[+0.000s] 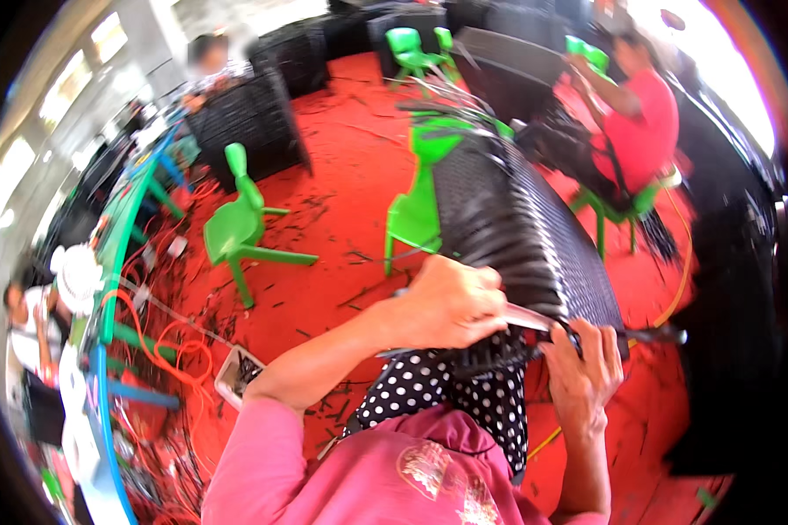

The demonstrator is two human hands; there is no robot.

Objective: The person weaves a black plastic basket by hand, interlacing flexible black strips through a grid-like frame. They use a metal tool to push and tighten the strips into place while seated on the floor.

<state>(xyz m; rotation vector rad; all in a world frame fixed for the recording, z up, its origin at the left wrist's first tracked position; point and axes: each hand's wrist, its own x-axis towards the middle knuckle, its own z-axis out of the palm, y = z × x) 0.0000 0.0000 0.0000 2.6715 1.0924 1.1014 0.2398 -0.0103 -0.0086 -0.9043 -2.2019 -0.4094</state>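
A green chair (236,229) stands on the red floor (341,166). Right of it stands a second green chair (416,210). Left of it orange cables (162,346) tangle beside a blue-edged counter (123,227). Behind it stands black wicker furniture (249,122). Far right of it sits a person in red (643,122).

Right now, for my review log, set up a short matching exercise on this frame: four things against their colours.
Things:
1. woven panel under both hands
2. small chair on the floor
3. floor
4. person's sleeve

Colours:
a. pink
b. black
c. red
d. green

Pairs: 1-b, 2-d, 3-c, 4-a
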